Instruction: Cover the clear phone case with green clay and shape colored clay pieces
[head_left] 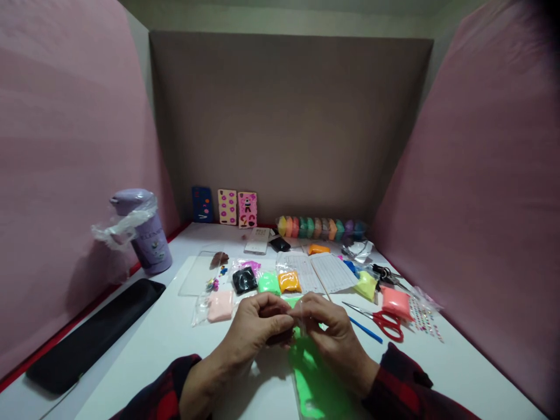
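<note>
Sleeves (pixel 420 394) in red and black check are resting at the near edge of a white worktop (pixel 140 361). Between them, a flat green case (pixel 317 379) is lying lengthwise, partly beneath the right hand, a central spot probably giving easy reach. Just above the worktop, the left hand (pixel 265 324) and right hand (pixel 328 326) are curling inward, their thumbs and fingertips bunching together, seemingly for fine control; the fingers are hiding whatever may be between them, so whether they are pinching something cannot be told.

Right of the hands, a blue stick (pixel 366 331) and red-handled scissors (pixel 388 324) are lying, likely for quick picking up. Left of them, a pale pink packet (pixel 220 306) is lying.

Farther on, a black packet (pixel 244 280), a light green packet (pixel 269 284) and an orange packet (pixel 289 282) are forming a row, perhaps so the colours are showing at a glance. Behind, lined paper (pixel 335 273) is lying flat. A purple bottle (pixel 151 242) is standing well left. Farthest back, three decorated cases (pixel 227 207) are standing upright, apparently for display.
</note>
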Tool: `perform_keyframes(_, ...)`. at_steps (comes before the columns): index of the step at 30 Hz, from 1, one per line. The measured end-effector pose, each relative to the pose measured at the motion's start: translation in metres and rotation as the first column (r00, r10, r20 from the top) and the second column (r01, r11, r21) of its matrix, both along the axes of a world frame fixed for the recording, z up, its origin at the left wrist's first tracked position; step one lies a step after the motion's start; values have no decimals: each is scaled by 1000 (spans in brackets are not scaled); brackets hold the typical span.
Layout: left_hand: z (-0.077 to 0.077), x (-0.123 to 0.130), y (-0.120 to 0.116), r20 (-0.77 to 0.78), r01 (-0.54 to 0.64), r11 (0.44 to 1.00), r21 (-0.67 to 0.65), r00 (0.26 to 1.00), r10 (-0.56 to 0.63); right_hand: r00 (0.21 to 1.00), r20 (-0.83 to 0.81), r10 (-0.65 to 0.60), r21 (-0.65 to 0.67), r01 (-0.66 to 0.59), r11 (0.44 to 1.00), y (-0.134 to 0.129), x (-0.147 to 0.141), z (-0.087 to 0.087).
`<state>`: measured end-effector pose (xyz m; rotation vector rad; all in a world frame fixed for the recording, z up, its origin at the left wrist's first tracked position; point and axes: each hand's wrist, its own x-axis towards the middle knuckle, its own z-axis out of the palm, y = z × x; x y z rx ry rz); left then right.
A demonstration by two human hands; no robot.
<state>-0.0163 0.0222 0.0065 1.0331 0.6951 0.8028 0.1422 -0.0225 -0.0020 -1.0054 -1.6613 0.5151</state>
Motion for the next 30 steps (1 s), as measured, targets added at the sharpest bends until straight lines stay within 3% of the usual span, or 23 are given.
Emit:
perform_keyframes(3,4,-1,0,-8,-18,1000,-23,1000,18,998,-27,52,-39,-53,998,0,0,5)
perform_keyframes(6,11,-2,0,-31,-119,992,-34,992,118,992,-106,67,-94,-77,993,-2,-1,9)
perform_keyframes(12,16,-1,-1,-25,-248,968,-26,969,248,981,-147,-130,-255,89,963,-1,-7,4)
perform_keyframes(17,13,-2,0,-3,-276,961,-32,961,276,988,-134,-73,-339,23,940,2,-10,1)
perform_keyframes(20,12,-3,3,81,-207,978,-2,975,207,986,-160,-39,-342,-18,940,0,-7,5)
perform_keyframes(23,13,-7,6,127,-117,986,120,987,101,997,-66,-28,-266,10,964,-2,-3,11)
perform_keyframes(27,16,-14,6,-96,-46,954,295,992,77,986,168,7,-152,19,988,-5,1,17)
perform_keyframes(30,19,-16,4,-177,-8,919,395,981,84,978,202,42,-167,-8,986,-6,0,17)
